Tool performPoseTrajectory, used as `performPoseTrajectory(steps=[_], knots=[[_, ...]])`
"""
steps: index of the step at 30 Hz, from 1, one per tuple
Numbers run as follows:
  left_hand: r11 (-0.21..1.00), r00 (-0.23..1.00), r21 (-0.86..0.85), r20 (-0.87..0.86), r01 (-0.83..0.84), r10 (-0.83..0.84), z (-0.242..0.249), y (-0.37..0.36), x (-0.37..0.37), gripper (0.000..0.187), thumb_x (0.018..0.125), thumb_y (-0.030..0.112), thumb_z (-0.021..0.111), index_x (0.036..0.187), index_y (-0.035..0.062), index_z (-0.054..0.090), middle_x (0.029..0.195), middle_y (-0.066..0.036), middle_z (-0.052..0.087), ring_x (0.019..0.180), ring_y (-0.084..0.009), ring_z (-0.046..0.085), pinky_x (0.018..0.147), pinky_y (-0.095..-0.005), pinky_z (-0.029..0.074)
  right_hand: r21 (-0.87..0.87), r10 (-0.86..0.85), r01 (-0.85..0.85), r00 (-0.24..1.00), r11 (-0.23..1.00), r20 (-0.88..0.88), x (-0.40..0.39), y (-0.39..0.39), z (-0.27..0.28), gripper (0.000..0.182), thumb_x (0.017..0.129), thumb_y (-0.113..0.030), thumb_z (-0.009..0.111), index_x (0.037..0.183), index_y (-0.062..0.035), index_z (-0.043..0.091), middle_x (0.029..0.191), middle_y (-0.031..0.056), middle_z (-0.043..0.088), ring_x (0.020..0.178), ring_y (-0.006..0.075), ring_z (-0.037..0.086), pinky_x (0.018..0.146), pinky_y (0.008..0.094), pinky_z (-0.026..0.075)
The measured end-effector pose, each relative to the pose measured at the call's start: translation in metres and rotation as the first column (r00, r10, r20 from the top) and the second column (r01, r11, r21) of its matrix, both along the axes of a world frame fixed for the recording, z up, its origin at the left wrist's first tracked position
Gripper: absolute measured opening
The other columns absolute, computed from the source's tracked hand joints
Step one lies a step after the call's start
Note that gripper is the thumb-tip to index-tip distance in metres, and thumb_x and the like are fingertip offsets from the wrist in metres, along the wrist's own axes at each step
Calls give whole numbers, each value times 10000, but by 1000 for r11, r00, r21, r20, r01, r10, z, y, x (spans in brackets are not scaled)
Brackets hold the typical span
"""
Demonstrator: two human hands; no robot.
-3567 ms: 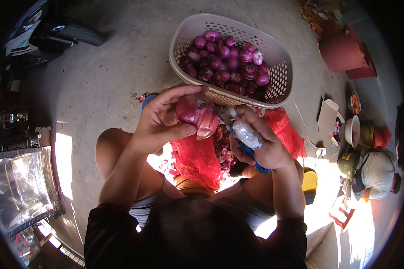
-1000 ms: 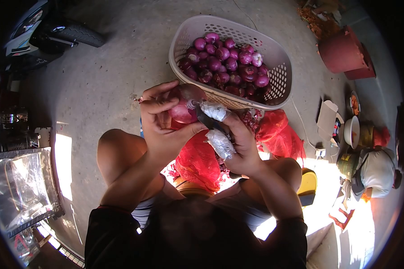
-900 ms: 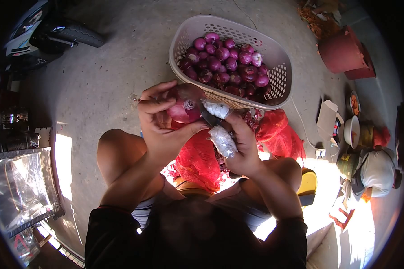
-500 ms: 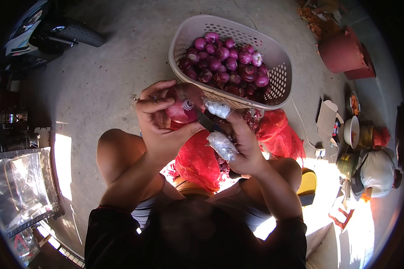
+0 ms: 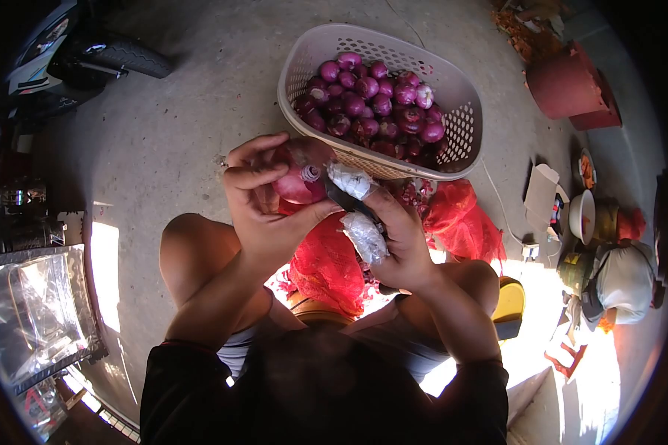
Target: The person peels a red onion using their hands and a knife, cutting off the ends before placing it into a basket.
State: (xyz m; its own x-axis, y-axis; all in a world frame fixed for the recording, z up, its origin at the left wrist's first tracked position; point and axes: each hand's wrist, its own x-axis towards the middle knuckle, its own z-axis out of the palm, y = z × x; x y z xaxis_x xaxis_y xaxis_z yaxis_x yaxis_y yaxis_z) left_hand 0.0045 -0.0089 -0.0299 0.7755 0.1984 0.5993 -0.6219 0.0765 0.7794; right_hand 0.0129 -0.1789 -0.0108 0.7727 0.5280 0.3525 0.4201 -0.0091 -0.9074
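My left hand (image 5: pixel 263 211) is closed around a large red onion (image 5: pixel 301 191), its ringed end turned toward my right hand. In my right hand (image 5: pixel 399 241) is a small dark-bladed knife (image 5: pixel 341 199), its blade against the onion's right side; the handle is mostly hidden by the fingers. Silvery-white wrapping covers the thumb (image 5: pixel 364 237) and a finger (image 5: pixel 350 180) of that hand. Just beyond both hands stands a perforated plastic basket (image 5: pixel 467 100) holding many purple peeled onions (image 5: pixel 367 87).
Red mesh bags (image 5: pixel 323 271) lie between my knees, with onion skins around them. Another red mesh bag (image 5: pixel 464 222) is at the right. Further right are a white bowl (image 5: pixel 581 217), a red tub (image 5: pixel 564 85) and another person (image 5: pixel 622 285). A motorcycle wheel (image 5: pixel 130 59) stands upper left.
My right hand's wrapped finger and thumb have shifted slightly up and left along the onion, and the knife has turned a little. My left hand and the onion have barely moved.
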Motion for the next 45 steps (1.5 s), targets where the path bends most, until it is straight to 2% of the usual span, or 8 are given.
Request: performPoseTrajectory(steps=[6, 8, 11, 21, 26, 30, 33, 45], knots=[[992, 994, -121, -89, 46, -57, 1, 0, 0, 695, 560, -22, 804, 1079, 89, 354, 1243, -157, 345, 1121, -220, 448, 926, -350, 442, 198, -38, 57, 995, 978, -97, 2, 3, 0, 483, 790, 67, 511, 1258, 20, 402, 1211, 173, 507, 1117, 206, 495, 926, 289, 374], [996, 996, -80, -85, 27, -34, 2, 4, 1, 700, 557, -23, 804, 1079, 89, 352, 1243, -158, 346, 1117, -218, 449, 922, -347, 450, 174, -28, 89, 946, 981, -323, -2, -5, 1, 511, 789, 68, 513, 1276, 14, 367, 1226, 166, 491, 1104, 205, 500, 918, 292, 379], [993, 994, -107, -92, 41, -51, 3, 2, 0, 697, 561, -25, 802, 1081, 89, 352, 1241, -160, 345, 1116, -219, 447, 921, -342, 451, 153, 56, -30, 984, 988, -169, 5, -8, -2, 521, 782, 27, 552, 1267, 10, 365, 1209, 174, 502, 1058, 195, 530, 880, 290, 405], [999, 998, -34, -50, 23, -25, -3, 1, 0, 659, 588, -20, 789, 1081, 80, 363, 1237, -163, 342, 1138, -227, 427, 956, -350, 399, -47, 106, -123, 958, 991, -268, 1, -8, 4, 652, 653, 57, 479, 1289, -12, 350, 1127, 197, 530, 953, 305, 583, 831, 309, 430], [987, 985, -84, -98, 134, -142, 5, 0, -1, 648, 605, -47, 767, 1089, 76, 355, 1239, -159, 335, 1154, -224, 405, 962, -352, 387, 48, 46, -45, 999, 998, -24, 1, -3, -10, 635, 648, 53, 464, 1275, 12, 371, 1170, 214, 511, 1012, 303, 564, 866, 302, 413], [962, 959, -152, -136, 228, -249, 9, 0, -2, 620, 624, -91, 723, 1089, 74, 348, 1237, -154, 327, 1164, -220, 389, 965, -350, 378, 100, 82, -77, 995, 992, -49, 3, -7, -6, 641, 643, 60, 451, 1277, 32, 362, 1201, 222, 492, 1056, 304, 546, 881, 298, 404], [957, 953, -154, -139, 247, -268, 11, 1, -2, 607, 628, -100, 711, 1085, 72, 351, 1235, -152, 324, 1163, -218, 386, 971, -352, 367, 81, 74, -87, 985, 993, 153, 10, -6, -2, 651, 637, 65, 448, 1280, 16, 364, 1209, 226, 486, 1053, 294, 550, 876, 305, 409], [983, 978, 16, -111, 182, -179, 10, 5, 0, 576, 618, -69, 738, 1077, 45, 410, 1196, -139, 346, 1130, -208, 412, 957, -346, 360, 86, 82, -76, 994, 993, -75, 5, -11, -10, 642, 643, 66, 503, 1266, 5, 363, 1140, 221, 533, 972, 323, 591, 819, 312, 446]])
